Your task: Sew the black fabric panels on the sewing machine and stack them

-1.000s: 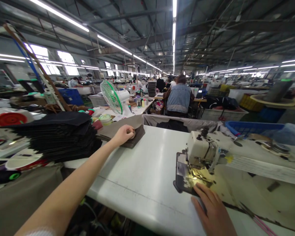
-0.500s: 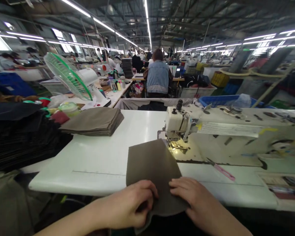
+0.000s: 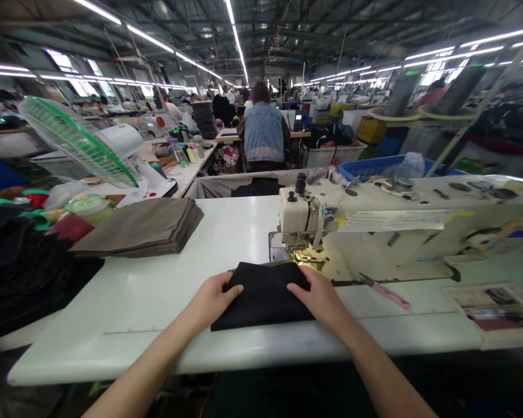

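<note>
A black fabric piece [image 3: 268, 296] lies on the white sewing table in front of the sewing machine's needle area [image 3: 307, 255]. A sliver of grey-brown cloth shows along its far edge. My left hand [image 3: 215, 296] grips the left side, thumb on top and fingers beneath. On the right side my right hand [image 3: 316, 290] holds it the same way, close to the presser foot. The fingers under the cloth are mostly hidden. Left of my hands sits a stack of grey-brown fabric pieces [image 3: 143, 226].
Pink-handled snips [image 3: 387, 293] lie right of my right hand, before the machine body [image 3: 383, 232]. A small tray [image 3: 497, 313] is at the right edge. Dark fabric [image 3: 26, 273] is piled at left, near a fan [image 3: 82, 142]. A person in a denim vest [image 3: 264, 133] sits ahead.
The grey-brown side faced up before; now black is uppermost. Both hands have moved forward onto the table with the fabric, up to the machine. The view has shifted slightly right.
</note>
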The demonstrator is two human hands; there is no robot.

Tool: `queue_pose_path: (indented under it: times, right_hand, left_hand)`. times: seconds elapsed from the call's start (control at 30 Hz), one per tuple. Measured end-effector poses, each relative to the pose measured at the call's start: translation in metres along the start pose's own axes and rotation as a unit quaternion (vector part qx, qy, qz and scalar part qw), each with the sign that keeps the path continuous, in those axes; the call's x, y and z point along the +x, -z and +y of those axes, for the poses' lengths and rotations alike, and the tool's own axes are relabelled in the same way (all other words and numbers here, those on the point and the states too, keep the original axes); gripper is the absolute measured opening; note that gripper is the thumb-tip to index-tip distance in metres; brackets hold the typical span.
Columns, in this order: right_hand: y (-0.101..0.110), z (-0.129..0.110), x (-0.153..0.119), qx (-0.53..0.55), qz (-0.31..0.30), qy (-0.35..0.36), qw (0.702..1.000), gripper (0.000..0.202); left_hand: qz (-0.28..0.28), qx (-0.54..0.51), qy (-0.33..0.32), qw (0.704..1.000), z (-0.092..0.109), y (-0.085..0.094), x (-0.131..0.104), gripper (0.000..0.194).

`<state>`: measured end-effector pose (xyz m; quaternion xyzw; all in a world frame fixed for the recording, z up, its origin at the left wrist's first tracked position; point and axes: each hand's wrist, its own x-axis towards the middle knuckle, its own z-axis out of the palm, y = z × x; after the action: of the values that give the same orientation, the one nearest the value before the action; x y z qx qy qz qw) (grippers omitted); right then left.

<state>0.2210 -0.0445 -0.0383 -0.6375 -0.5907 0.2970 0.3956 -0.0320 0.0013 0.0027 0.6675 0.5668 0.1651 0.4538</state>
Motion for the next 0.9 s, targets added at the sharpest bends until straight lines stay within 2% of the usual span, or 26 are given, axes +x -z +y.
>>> queue_pose_path:
  times: [0.07, 0.13, 0.23, 0.3, 0.37, 0.5, 0.67, 0.9]
  right_hand:
    - [0.004, 0.006, -0.014, 0.028, 0.009, -0.018, 0.999, 0.047]
    - [0.01, 0.008, -0.026, 0.064, 0.003, -0.028, 0.998, 0.052]
    - [0.015, 0.003, -0.032, 0.085, -0.006, -0.016, 0.996, 0.036]
    - [0.014, -0.002, -0.03, 0.062, -0.013, -0.007, 0.998, 0.023]
    - [0.01, -0.006, -0.026, 0.025, -0.021, 0.003, 0.999, 0.017]
    - [0.0, -0.004, -0.025, -0.015, -0.015, 0.039, 0.999, 0.019]
    - [0.001, 0.002, -0.027, -0.037, -0.004, 0.06, 0.998, 0.017]
    - [0.005, 0.0, -0.03, -0.069, 0.008, 0.049, 0.996, 0.021]
  left_hand:
    - [0.028, 0.044, -0.035, 0.998, -0.004, -0.01, -0.01, 0.029]
    - [0.044, 0.065, -0.054, 0.995, -0.003, -0.016, -0.019, 0.027]
    - [0.085, 0.093, -0.045, 0.991, 0.003, -0.017, -0.028, 0.026]
    - [0.126, 0.141, -0.024, 0.982, 0.006, -0.016, -0.028, 0.024]
    - [0.145, 0.208, 0.003, 0.967, 0.006, -0.016, -0.025, 0.019]
    - [0.144, 0.3, 0.013, 0.943, -0.003, -0.021, -0.018, 0.021]
    - [0.134, 0.28, -0.005, 0.951, -0.011, -0.022, -0.019, 0.026]
    - [0.133, 0.29, -0.007, 0.948, -0.007, -0.02, -0.015, 0.027]
